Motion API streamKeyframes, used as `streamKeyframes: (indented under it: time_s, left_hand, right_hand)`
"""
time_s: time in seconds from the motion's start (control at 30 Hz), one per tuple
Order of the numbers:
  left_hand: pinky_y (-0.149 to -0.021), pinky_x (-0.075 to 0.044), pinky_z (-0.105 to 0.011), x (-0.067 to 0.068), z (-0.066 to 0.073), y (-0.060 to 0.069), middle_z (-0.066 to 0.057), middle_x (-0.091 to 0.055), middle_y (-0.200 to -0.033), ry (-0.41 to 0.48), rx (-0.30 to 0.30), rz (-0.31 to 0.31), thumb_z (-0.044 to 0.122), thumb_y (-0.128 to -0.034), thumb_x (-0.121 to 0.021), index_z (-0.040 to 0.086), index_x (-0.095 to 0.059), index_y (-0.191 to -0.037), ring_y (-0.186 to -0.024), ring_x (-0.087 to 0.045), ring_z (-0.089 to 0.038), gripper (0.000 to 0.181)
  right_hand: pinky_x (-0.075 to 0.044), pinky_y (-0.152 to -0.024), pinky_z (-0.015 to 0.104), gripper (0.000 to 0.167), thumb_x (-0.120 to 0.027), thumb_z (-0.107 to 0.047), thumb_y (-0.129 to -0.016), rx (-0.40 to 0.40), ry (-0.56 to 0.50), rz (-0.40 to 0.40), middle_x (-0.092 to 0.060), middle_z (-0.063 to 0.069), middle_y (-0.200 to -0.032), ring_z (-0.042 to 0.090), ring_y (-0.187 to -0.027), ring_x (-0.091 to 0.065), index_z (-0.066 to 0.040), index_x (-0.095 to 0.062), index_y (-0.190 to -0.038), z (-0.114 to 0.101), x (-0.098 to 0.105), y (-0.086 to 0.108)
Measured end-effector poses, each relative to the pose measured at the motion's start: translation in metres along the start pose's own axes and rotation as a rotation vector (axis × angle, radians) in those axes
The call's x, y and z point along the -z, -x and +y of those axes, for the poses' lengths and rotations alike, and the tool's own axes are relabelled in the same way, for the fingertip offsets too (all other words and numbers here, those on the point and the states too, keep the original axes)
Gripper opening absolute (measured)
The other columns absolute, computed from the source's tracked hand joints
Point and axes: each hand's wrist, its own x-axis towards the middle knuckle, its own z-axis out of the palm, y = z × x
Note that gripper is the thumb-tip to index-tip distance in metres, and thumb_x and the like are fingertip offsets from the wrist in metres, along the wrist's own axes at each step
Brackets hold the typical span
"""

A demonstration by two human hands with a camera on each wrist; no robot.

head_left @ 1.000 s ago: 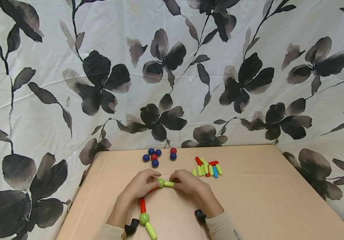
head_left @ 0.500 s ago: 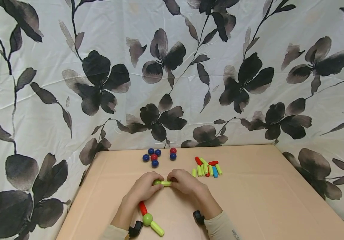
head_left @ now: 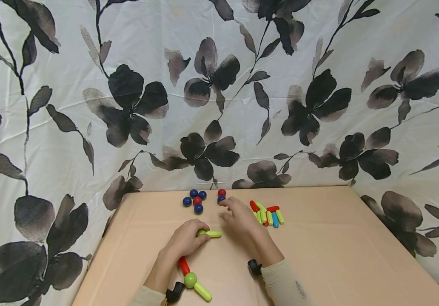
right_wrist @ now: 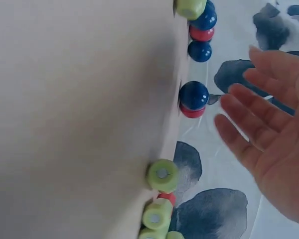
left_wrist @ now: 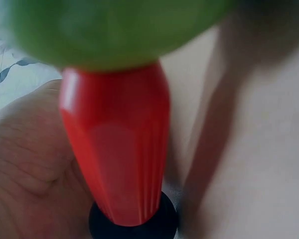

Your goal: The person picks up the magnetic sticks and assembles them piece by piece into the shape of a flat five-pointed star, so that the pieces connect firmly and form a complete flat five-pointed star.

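Note:
My left hand grips a green ball, and a yellow-green rod sticks out to its right. Below that wrist, in the head view, a red rod joins another green ball, which also bears a yellow-green rod. In the left wrist view, a red rod runs from a green ball to a dark ball beside the palm. My right hand holds nothing, its fingers spread in the right wrist view. Its fingertips reach a blue ball, partly covered.
A red ball sits behind that blue one. Several blue balls surround a red ball at the table's back left. Several yellow-green, red and blue rods lie right of my right hand. A floral cloth hangs behind the table.
My right hand has let go of the yellow-green rod and moved up towards the blue and red balls. My left hand shifted its hold over the green ball, and the lower pieces swung slightly right.

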Motion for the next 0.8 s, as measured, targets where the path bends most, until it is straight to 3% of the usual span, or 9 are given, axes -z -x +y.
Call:
streamKeyframes:
  time_s: [0.2,0.3,0.53,0.7,0.8]
  left_hand:
    - [-0.088,-0.053,-0.039,0.003,0.002,0.0,0.003,-0.071,-0.1,0.001,-0.005,0.0,0.025,-0.093,-0.079,0.013,-0.078,-0.109,-0.089,-0.06,-0.012,0.019]
    - [-0.089,-0.053,-0.038,0.003,0.002,0.001,0.003,-0.07,-0.103,-0.008,-0.024,-0.013,0.026,-0.0923,-0.079,0.013,-0.078,-0.11,-0.091,-0.06,-0.012,0.023]
    - [-0.09,-0.052,-0.037,0.0,0.003,0.002,0.002,-0.068,-0.106,-0.035,-0.055,-0.014,0.026,-0.0937,-0.078,0.012,-0.077,-0.113,-0.095,-0.059,-0.012,0.024]
    - [-0.088,-0.052,-0.036,0.0,0.001,0.002,0.003,-0.067,-0.104,-0.037,-0.043,-0.015,0.026,-0.0941,-0.078,0.012,-0.077,-0.113,-0.093,-0.058,-0.012,0.023]
    - [-0.088,-0.052,-0.035,0.0,0.001,0.003,0.004,-0.067,-0.103,-0.038,-0.032,-0.023,0.027,-0.0944,-0.077,0.012,-0.077,-0.113,-0.093,-0.057,-0.011,0.024]
  right_hand:
    - [-0.046,-0.113,0.047,0.035,-0.071,-0.016,-0.098,0.141,0.168,0.049,-0.062,0.007,-0.137,0.026,-0.132,-0.056,-0.013,-0.068,-0.133,0.002,0.003,-0.029]
    - [-0.047,-0.111,0.046,0.032,-0.071,-0.015,-0.099,0.179,0.245,0.033,-0.065,0.008,-0.134,0.027,-0.129,-0.058,-0.01,-0.07,-0.131,0.005,0.0,-0.04]
    - [-0.055,-0.096,0.045,0.026,-0.072,-0.018,-0.098,0.135,0.39,0.004,-0.067,0.01,-0.118,0.029,-0.109,-0.064,-0.009,-0.074,-0.122,0.01,-0.003,-0.05]
    - [-0.054,-0.08,0.038,0.011,-0.073,-0.017,-0.098,0.099,0.402,-0.054,-0.061,0.008,-0.099,0.024,-0.089,-0.059,-0.009,-0.076,-0.104,0.01,-0.004,-0.045]
    - [-0.053,-0.079,0.037,0.009,-0.075,-0.017,-0.096,0.106,0.378,-0.08,-0.062,0.006,-0.093,0.022,-0.085,-0.059,-0.009,-0.075,-0.1,0.009,-0.005,-0.039]
